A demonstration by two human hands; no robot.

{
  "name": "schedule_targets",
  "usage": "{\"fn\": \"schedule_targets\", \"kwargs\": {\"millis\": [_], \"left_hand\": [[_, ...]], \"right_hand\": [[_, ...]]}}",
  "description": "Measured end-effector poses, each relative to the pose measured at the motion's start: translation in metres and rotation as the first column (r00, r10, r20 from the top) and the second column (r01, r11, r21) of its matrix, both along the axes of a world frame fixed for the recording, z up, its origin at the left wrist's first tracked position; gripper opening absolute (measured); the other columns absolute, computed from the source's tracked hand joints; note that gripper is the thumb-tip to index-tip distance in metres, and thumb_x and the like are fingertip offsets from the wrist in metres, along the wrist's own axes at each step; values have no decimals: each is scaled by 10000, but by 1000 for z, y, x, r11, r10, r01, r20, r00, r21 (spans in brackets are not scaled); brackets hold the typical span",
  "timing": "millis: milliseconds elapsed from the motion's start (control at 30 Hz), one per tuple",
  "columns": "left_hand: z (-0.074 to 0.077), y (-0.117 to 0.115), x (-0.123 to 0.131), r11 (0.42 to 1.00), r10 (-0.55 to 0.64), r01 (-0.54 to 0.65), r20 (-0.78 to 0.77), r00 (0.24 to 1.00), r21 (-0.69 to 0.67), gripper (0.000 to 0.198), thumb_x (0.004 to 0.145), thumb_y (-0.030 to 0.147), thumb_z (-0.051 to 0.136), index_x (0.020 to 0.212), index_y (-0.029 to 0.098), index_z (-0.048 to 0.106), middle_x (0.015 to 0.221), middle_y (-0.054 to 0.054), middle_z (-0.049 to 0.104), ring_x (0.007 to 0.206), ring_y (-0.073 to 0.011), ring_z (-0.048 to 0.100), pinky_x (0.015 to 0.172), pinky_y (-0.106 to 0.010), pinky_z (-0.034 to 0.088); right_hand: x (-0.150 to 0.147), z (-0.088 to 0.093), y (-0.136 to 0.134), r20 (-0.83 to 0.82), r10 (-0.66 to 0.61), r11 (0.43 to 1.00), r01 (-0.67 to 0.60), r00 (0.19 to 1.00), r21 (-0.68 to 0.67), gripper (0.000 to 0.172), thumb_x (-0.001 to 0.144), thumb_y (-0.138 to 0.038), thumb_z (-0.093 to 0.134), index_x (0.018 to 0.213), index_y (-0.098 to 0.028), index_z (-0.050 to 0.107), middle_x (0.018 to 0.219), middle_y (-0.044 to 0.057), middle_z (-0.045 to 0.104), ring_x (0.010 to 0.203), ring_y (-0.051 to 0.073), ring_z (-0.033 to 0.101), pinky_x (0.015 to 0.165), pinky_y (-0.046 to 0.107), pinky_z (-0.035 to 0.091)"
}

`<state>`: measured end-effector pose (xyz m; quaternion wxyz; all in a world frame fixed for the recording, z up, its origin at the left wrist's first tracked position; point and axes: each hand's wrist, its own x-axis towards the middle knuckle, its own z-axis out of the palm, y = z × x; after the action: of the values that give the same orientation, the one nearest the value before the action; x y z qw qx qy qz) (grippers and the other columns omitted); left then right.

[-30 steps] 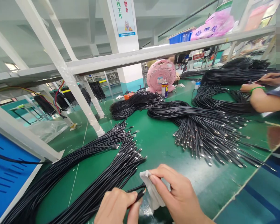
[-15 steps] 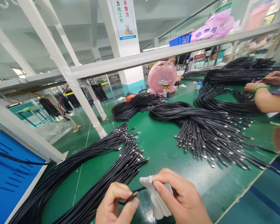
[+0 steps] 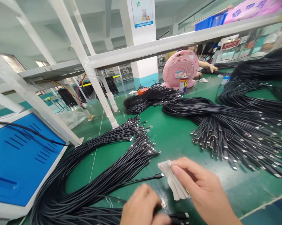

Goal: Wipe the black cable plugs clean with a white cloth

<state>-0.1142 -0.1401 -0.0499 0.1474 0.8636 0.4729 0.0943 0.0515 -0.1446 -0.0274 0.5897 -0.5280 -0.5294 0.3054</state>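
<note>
Pinched between the thumb and fingers of my right hand is a folded white cloth, held above the green table. My left hand is low in the picture, over black cables, its fingers pointing down and smeared by motion. Cable ends with metal plugs show beside its fingertips; whether it grips any is unclear. Just left of the cloth, a single black cable lies with its plug toward my right hand. Behind it, a large bundle of black cables curves across the table.
More cable bundles lie to the right and further back. A pink fan and a spray can stand at the rear. White posts hold a shelf rail. On the left is a blue panel. Another person's hand shows behind the fan.
The view has swung left. My left hand, which pinched a cable's plug end, has moved down over the cables and no longer shows that plug. My right hand keeps the cloth.
</note>
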Motion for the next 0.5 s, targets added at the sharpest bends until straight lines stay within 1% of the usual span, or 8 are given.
{"fn": "schedule_targets", "kwargs": {"millis": [33, 67, 133, 233, 300, 367, 433, 500], "left_hand": [[8, 6, 1, 993, 118, -116, -66, 991, 32, 153, 725, 107, 605, 803, 237, 587, 847, 25, 579, 788, -149, 550, 673, -247, 397], [16, 12, 2, 978, 203, -194, -155, 967, 73, 158, 781, 97, 520, 839, 226, 589, 885, -3, 580, 831, -181, 539, 719, -295, 406], [24, 23, 8, 969, 242, -224, -216, 946, 104, 207, 784, 58, 464, 880, 183, 598, 915, -62, 587, 889, -254, 517, 759, -397, 396], [30, 33, 17, 975, 218, -204, -222, 950, 87, 197, 770, 32, 442, 799, 137, 606, 866, -101, 604, 881, -283, 521, 780, -451, 377], [34, 36, 17, 976, 219, -214, -174, 960, 46, 183, 784, 46, 426, 775, 146, 579, 812, -71, 608, 805, -231, 550, 736, -386, 414], [42, 37, 13, 978, 205, -208, -94, 974, -19, 144, 813, 102, 429, 810, 184, 548, 753, -4, 602, 708, -152, 565, 652, -271, 444], [48, 38, 6, 985, 151, -146, 55, 987, -94, 124, 841, 172, 438, 857, 228, 548, 758, 42, 608, 699, -100, 576, 637, -194, 452], [50, 39, -1, 991, 89, -64, 234, 968, -114, 139, 847, 216, 453, 890, 260, 577, 825, 52, 626, 766, -89, 591, 686, -172, 460]], "right_hand": [[-1, 0, 0, -2, 6, 1000, -6, 1000, -14, 191, 860, -329, 499, 778, -212, 625, 680, -4, 581, 589, 124, 503, 500, 205, 397], [-2, -1, 0, 3, 7, 1000, -7, 1000, -16, 190, 862, -323, 498, 778, -210, 625, 681, -5, 581, 589, 123, 505, 506, 206, 398], [-3, 0, 0, 41, 1, 1000, -2, 999, 23, 174, 867, -291, 493, 790, -208, 624, 685, -6, 579, 597, 121, 510, 528, 208, 399], [-1, 2, 2, 138, -34, 988, 13, 990, 153, 145, 871, -225, 483, 828, -213, 621, 692, -10, 574, 616, 116, 518, 561, 209, 392], [3, 3, 4, 185, -93, 976, 53, 978, 211, 128, 863, -200, 493, 845, -214, 619, 701, -12, 574, 626, 114, 520, 575, 209, 385], [7, 3, 6, 186, -143, 975, 105, 972, 198, 125, 858, -210, 500, 831, -208, 623, 688, -11, 567, 616, 115, 512, 572, 213, 377], [9, 3, 8, 122, -137, 987, 125, 983, 97, 155, 854, -258, 501, 796, -191, 628, 679, -1, 566, 616, 124, 505, 573, 222, 376], [8, 2, 9, -21, -71, 995, 69, 997, -71, 222, 847, -330, 500, 761, -168, 626, 681, 15, 573, 621, 135, 502, 564, 228, 379]]}}
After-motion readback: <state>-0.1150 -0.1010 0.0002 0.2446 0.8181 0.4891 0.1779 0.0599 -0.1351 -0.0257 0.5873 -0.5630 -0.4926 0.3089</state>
